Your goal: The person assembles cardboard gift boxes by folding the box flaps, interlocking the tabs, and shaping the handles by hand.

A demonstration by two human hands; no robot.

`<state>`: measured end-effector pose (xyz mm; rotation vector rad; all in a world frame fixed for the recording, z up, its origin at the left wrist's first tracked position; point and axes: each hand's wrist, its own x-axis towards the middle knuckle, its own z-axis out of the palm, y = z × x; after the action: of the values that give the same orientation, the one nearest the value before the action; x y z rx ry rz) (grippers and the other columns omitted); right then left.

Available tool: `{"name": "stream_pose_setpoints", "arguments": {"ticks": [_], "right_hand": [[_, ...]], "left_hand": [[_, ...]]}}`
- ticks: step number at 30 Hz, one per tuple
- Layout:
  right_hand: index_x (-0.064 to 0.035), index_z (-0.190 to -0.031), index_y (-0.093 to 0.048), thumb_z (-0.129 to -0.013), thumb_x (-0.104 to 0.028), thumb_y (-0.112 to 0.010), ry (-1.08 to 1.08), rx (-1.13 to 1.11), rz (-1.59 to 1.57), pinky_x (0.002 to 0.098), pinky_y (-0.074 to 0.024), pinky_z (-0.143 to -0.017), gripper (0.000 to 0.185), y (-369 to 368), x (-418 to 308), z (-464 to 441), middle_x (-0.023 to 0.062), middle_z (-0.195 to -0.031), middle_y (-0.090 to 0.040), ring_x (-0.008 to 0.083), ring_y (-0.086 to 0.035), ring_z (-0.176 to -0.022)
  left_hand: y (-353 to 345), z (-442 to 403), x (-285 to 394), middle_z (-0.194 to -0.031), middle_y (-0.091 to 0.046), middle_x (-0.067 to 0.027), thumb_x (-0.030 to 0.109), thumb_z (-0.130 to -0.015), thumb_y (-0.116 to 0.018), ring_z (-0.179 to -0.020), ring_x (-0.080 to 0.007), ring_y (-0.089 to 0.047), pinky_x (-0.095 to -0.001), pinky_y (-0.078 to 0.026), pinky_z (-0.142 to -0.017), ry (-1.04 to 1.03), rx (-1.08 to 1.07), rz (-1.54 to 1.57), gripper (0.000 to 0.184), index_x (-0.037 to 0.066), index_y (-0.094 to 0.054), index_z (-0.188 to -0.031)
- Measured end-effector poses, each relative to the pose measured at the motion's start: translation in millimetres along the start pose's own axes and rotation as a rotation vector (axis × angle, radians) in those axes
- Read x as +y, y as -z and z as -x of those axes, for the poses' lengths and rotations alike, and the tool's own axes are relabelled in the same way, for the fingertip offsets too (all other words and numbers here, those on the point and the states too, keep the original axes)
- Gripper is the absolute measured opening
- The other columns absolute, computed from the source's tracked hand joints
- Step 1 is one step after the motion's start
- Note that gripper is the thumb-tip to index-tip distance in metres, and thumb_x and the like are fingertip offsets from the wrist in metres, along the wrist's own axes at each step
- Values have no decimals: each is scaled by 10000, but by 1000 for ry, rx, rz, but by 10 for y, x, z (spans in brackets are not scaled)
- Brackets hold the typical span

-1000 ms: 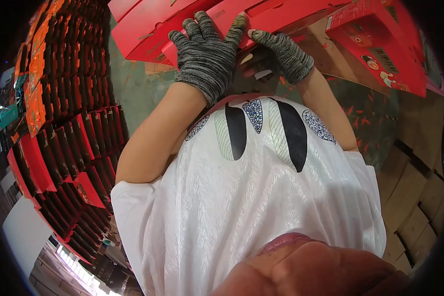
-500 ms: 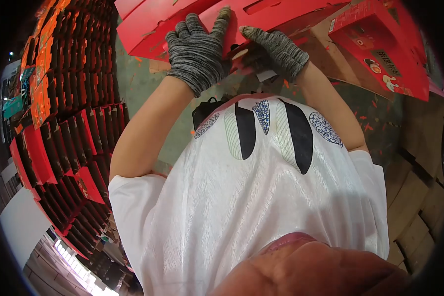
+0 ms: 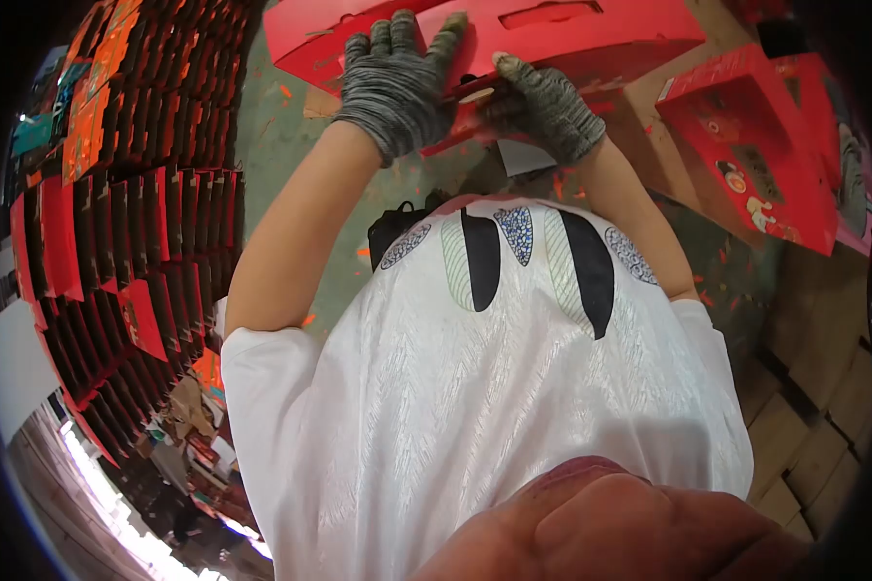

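Observation:
A red cardboard box (image 3: 601, 48) with a slotted handle cut-out lies at the top of the head view. My left hand (image 3: 392, 92), in a grey knit glove, is spread flat on its left part, with fingers and thumb stretched out. On the near edge, my right hand (image 3: 549, 108) in a matching glove pinches a red flap between thumb and fingers. The fingers of that hand are partly hidden and somewhat blurred below the edge.
Tall stacks of orange boxes (image 3: 150, 77) and red boxes (image 3: 155, 237) fill the left side. Another printed red box (image 3: 746, 160) stands at right on brown cardboard. Orange scraps litter the green floor (image 3: 286, 145). Wooden-looking panels (image 3: 814, 387) lie at lower right.
The view has shifted, and the red box shows a little further right and its handle cut-out more fully. Both hands stay on the box, with the right hand still at its near edge.

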<state>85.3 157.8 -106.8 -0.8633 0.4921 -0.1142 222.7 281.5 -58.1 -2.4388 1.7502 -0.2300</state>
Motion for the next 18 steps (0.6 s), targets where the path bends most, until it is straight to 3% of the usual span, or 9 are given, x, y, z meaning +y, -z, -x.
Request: {"name": "stream_pose_setpoints", "arguments": {"ticks": [3, 5, 6, 9, 10, 13, 15, 16, 18], "right_hand": [[82, -970, -574, -869, -357, -610, -115, 65, 149, 363, -579, -620, 452, 129, -97, -4, 187, -807, -651, 267, -663, -686], [73, -888, -608, -861, -354, -631, 75, 124, 545, 329, -567, -559, 428, 121, -159, 89, 150, -737, -646, 223, -646, -627], [65, -830, -629, -862, -298, -644, 227, 103, 534, 297, -552, -531, 365, 117, -111, 121, 138, -710, -641, 201, -638, -596], [67, -854, -631, -862, -243, -645, 239, 20, 501, 295, -563, -544, 311, 75, -92, 183, 132, -730, -642, 197, -646, -611], [67, -906, -624, -862, -215, -636, 159, 30, 285, 328, -581, -559, 286, 127, -18, 144, 137, -775, -647, 221, -658, -644], [29, -962, -601, -861, -243, -617, 47, 57, 113, 348, -576, -657, 291, 76, 3, 143, 151, -864, -651, 256, -669, -741], [34, -957, -595, -861, -253, -606, 46, 64, 121, 354, -578, -663, 303, 60, 21, 118, 153, -856, -651, 267, -670, -744], [39, -953, -589, -860, -263, -595, 43, 68, 125, 360, -579, -669, 316, 51, 39, 110, 154, -848, -651, 278, -670, -747], [47, -945, -587, -868, -259, -577, 28, 81, 96, 359, -578, -654, 316, 15, 48, 90, 159, -849, -650, 278, -669, -734]], "left_hand": [[19, 193, -203, -1370, -319, -268, 461, -666, -734, -1249, -411, -356, -539, -292, -1006, 79, -75, 60, 998, 230, -170, -1457], [31, 282, -263, -1381, -308, -270, 465, -646, -751, -1278, -419, -323, -528, -289, -1027, 145, -88, 129, 1012, 231, -186, -1454], [-7, 305, -290, -1380, -311, -271, 466, -645, -752, -1280, -417, -322, -516, -295, -1027, 117, -60, 168, 1004, 227, -202, -1450], [-43, 269, -363, -1379, -326, -264, 466, -664, -740, -1285, -408, -326, -491, -300, -1034, 83, -5, 259, 941, 248, -253, -1440], [-14, 229, -395, -1374, -339, -261, 460, -683, -727, -1282, -401, -335, -489, -296, -1038, 4, -15, 271, 899, 269, -271, -1434], [-22, 41, -438, -1360, -371, -257, 440, -732, -690, -1256, -395, -379, -472, -323, -1033, -160, 19, 348, 781, 318, -324, -1411], [6, -87, -369, -1353, -380, -263, 441, -733, -683, -1238, -405, -399, -447, -368, -1010, -222, -33, 306, 764, 318, -340, -1404], [-62, -114, -365, -1347, -390, -238, 487, -752, -643, -1231, -374, -413, -491, -386, -965, -267, 41, 246, 702, 391, -346, -1382], [-27, -141, -382, -1357, -383, -234, 466, -766, -636, -1243, -373, -400, -497, -378, -972, -311, 16, 253, 689, 412, -332, -1382]]}}
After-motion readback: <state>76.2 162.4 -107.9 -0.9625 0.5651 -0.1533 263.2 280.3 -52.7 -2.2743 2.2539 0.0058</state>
